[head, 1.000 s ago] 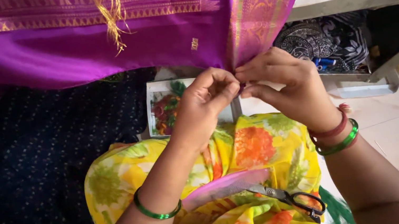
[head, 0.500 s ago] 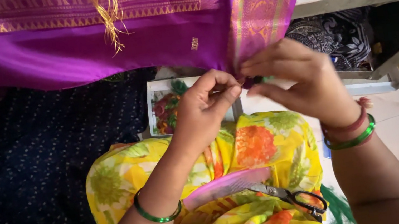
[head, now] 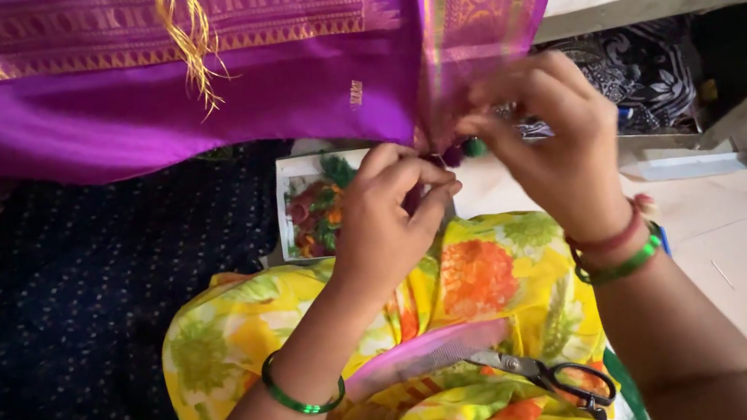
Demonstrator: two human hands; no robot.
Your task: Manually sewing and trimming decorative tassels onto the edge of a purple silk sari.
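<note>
the purple cloth (head: 177,101) with its gold woven border hangs from above, and its lower corner edge drops straight down between the two hands, its long axis running left to right across the top of the view. the right hand (head: 548,147) is nearer, fingers pinched narrow on that hanging edge, with small dark and green beads (head: 464,151) just beside its fingertips. the left hand (head: 390,222) sits just below and to the left, fingers curled closed, thumb against forefinger; what it grips i cannot tell. a pink comb (head: 427,356) and scissors (head: 545,378) rest on the yellow floral lap (head: 495,281), well apart from the edge.
</note>
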